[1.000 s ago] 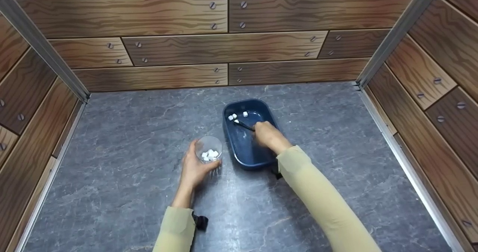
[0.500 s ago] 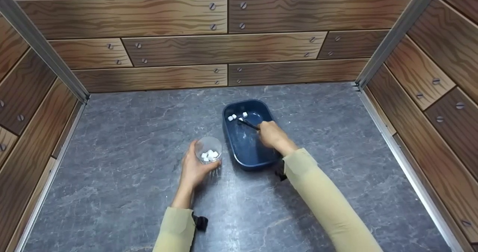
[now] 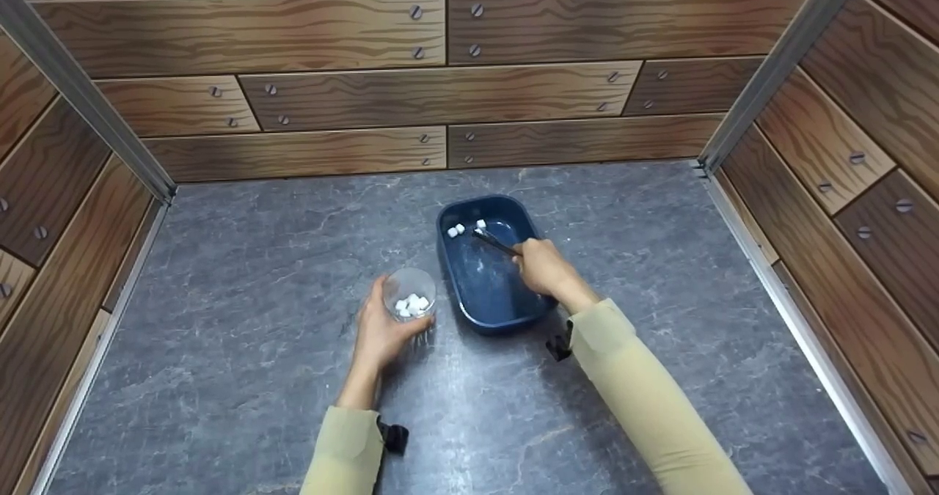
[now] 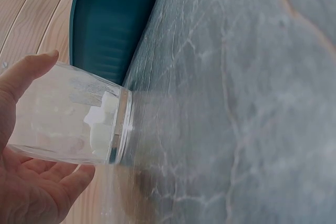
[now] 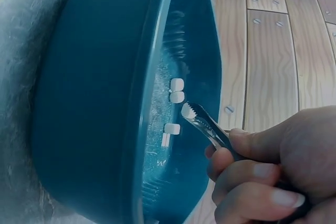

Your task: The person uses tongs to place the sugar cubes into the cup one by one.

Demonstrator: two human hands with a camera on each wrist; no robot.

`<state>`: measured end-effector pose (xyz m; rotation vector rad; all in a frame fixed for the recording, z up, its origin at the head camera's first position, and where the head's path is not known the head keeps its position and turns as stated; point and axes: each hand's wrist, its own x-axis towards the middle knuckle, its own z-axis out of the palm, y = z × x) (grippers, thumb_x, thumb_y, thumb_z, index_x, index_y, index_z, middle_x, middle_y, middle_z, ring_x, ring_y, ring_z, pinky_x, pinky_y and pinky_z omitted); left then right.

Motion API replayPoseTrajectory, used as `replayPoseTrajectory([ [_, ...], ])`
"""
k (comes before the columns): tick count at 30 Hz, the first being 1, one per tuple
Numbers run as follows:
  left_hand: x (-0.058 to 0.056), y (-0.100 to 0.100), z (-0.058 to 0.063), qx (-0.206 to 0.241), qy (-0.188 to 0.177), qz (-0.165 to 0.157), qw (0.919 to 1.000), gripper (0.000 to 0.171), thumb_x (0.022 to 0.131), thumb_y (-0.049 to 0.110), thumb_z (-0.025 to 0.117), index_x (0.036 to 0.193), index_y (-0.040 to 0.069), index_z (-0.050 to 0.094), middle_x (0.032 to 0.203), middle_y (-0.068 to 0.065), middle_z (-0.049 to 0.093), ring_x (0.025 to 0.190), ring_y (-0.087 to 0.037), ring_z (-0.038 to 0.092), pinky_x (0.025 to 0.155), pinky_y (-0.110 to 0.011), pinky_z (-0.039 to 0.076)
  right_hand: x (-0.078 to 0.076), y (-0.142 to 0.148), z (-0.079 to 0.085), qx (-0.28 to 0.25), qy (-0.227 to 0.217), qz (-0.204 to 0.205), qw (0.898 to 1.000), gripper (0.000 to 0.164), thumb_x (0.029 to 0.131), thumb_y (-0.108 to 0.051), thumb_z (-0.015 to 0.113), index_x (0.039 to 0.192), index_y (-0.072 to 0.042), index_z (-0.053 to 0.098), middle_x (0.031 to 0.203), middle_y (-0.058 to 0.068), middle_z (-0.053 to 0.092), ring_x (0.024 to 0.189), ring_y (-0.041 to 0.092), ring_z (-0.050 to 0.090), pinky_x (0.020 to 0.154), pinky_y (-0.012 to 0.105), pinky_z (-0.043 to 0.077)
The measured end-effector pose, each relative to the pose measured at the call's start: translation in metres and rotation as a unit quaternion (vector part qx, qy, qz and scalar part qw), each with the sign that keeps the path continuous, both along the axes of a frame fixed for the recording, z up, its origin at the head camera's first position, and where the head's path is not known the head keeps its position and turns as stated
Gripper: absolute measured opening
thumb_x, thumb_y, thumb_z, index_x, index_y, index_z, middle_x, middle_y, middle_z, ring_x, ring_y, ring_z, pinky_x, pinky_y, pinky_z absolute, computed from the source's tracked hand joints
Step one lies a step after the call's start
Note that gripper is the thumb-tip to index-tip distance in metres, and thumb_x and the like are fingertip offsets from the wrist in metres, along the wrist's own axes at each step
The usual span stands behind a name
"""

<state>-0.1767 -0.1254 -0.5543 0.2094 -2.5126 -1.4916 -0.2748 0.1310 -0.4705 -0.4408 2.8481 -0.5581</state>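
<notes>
My left hand [image 3: 381, 330] holds a clear plastic cup [image 4: 58, 114] upright on the grey surface, thumb on one side and fingers on the other. Several white cubes [image 3: 412, 305] lie at its bottom. My right hand [image 3: 546, 266] grips dark tongs [image 5: 210, 129] with toothed tips, over a blue basin [image 3: 488, 323]. A white piece [image 5: 188, 110] shows between the tips. Inside the basin, two white cubes [image 5: 177, 91] lie side by side near the far left corner. Another white cube [image 5: 171, 128] lies apart from them, close to the tongs' tips in the head view.
Grey marbled floor [image 3: 257, 260] surrounds the basin and cup. A wood-patterned wall [image 3: 352, 99] stands behind, with similar panels at left and right. Metal strips [image 3: 799, 326] run along the side edges. The cup stands just left of the basin.
My right hand has drawn back to the right and slightly toward me, and the tongs' tips have shifted right with the white piece. The left hand and cup have stayed still.
</notes>
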Motion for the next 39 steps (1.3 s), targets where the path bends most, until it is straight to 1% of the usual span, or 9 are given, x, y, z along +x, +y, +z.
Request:
replayPoseTrajectory([
  [2, 0.0, 0.0, 0.0, 0.0, 0.0, -0.002, 1.0, 0.099, 0.06, 0.022, 0.092, 0.141, -0.005, 0.041, 0.133, -0.03, 0.052, 0.122, -0.045, 0.05, 0.103, -0.051, 0.04, 0.002, 0.001, 0.002, -0.01, -0.004, -0.006, 1.0, 0.021, 0.099, -0.008, 0.053, 0.107, 0.002, 0.07, 0.085, 0.013, 0.066, 0.08, 0.027, 0.061, 0.073, 0.043, 0.052],
  [7, 0.0, 0.0, 0.001, 0.002, 0.0, -0.005, 1.0, 0.1, 0.061, 0.023, 0.092, 0.142, -0.005, 0.04, 0.135, -0.031, 0.05, 0.123, -0.045, 0.048, 0.104, -0.051, 0.039, 0.009, 0.004, 0.006, -0.04, -0.001, -0.01, 0.999, 0.019, 0.1, -0.008, 0.053, 0.104, -0.001, 0.071, 0.082, 0.011, 0.064, 0.077, 0.025, 0.059, 0.071, 0.041, 0.051],
  [10, 0.0, 0.0, 0.002, 0.0, 0.003, -0.005, 1.0, 0.1, 0.061, 0.023, 0.092, 0.141, -0.004, 0.04, 0.134, -0.03, 0.051, 0.123, -0.045, 0.049, 0.104, -0.051, 0.039, 0.014, 0.005, 0.009, -0.057, 0.008, -0.006, 0.998, 0.017, 0.099, -0.008, 0.054, 0.098, -0.002, 0.07, 0.076, 0.008, 0.061, 0.071, 0.024, 0.056, 0.065, 0.04, 0.05],
  [17, 0.0, 0.0, 0.0, -0.001, 0.007, -0.004, 1.0, 0.099, 0.061, 0.023, 0.092, 0.141, -0.004, 0.041, 0.133, -0.029, 0.052, 0.122, -0.044, 0.049, 0.104, -0.051, 0.039, 0.028, 0.003, 0.018, -0.08, 0.022, 0.011, 0.997, 0.015, 0.099, -0.008, 0.056, 0.101, -0.004, 0.07, 0.074, 0.006, 0.06, 0.067, 0.022, 0.055, 0.061, 0.036, 0.048],
  [23, 0.0, 0.0, 0.0, 0.001, -0.004, 0.0, 1.0, 0.1, 0.06, 0.023, 0.092, 0.142, -0.002, 0.041, 0.134, -0.029, 0.051, 0.122, -0.045, 0.048, 0.103, -0.052, 0.039, 0.041, -0.004, 0.029, -0.096, 0.05, 0.041, 0.993, 0.012, 0.098, -0.007, 0.057, 0.097, -0.005, 0.069, 0.069, 0.003, 0.055, 0.063, 0.02, 0.051, 0.057, 0.034, 0.045],
  [27, 0.0, 0.0, 0.001, 0.004, -0.008, 0.0, 1.0, 0.1, 0.061, 0.024, 0.092, 0.143, -0.001, 0.041, 0.136, -0.027, 0.051, 0.123, -0.045, 0.048, 0.104, -0.052, 0.038, 0.049, -0.009, 0.034, -0.106, 0.079, 0.068, 0.989, 0.011, 0.098, -0.006, 0.058, 0.092, -0.006, 0.068, 0.067, 0.001, 0.053, 0.06, 0.018, 0.049, 0.055, 0.033, 0.043],
  [32, 0.001, -0.001, 0.001, 0.005, 0.0, -0.004, 1.0, 0.1, 0.061, 0.025, 0.092, 0.142, -0.002, 0.041, 0.135, -0.028, 0.051, 0.123, -0.044, 0.049, 0.104, -0.051, 0.039, 0.058, -0.013, 0.039, -0.115, 0.106, 0.094, 0.983, 0.012, 0.096, -0.005, 0.061, 0.085, -0.008, 0.065, 0.066, -0.002, 0.051, 0.06, 0.017, 0.048, 0.055, 0.032, 0.041],
  [36, 0.001, -0.001, 0.001, 0.005, 0.001, -0.005, 1.0, 0.101, 0.061, 0.025, 0.092, 0.142, -0.003, 0.04, 0.136, -0.029, 0.051, 0.123, -0.044, 0.049, 0.104, -0.051, 0.039, 0.064, -0.016, 0.043, -0.126, 0.099, 0.102, 0.982, 0.01, 0.096, -0.004, 0.061, 0.089, -0.008, 0.067, 0.067, -0.002, 0.052, 0.06, 0.016, 0.048, 0.054, 0.031, 0.041],
  [39, 0.001, -0.001, 0.001, 0.001, 0.001, -0.005, 1.0, 0.1, 0.061, 0.026, 0.092, 0.142, -0.003, 0.04, 0.135, -0.029, 0.051, 0.123, -0.044, 0.049, 0.104, -0.051, 0.039, 0.069, -0.019, 0.046, -0.129, 0.093, 0.108, 0.981, 0.011, 0.096, -0.005, 0.061, 0.1, -0.005, 0.071, 0.073, 0.002, 0.059, 0.061, 0.015, 0.049, 0.055, 0.031, 0.044],
])
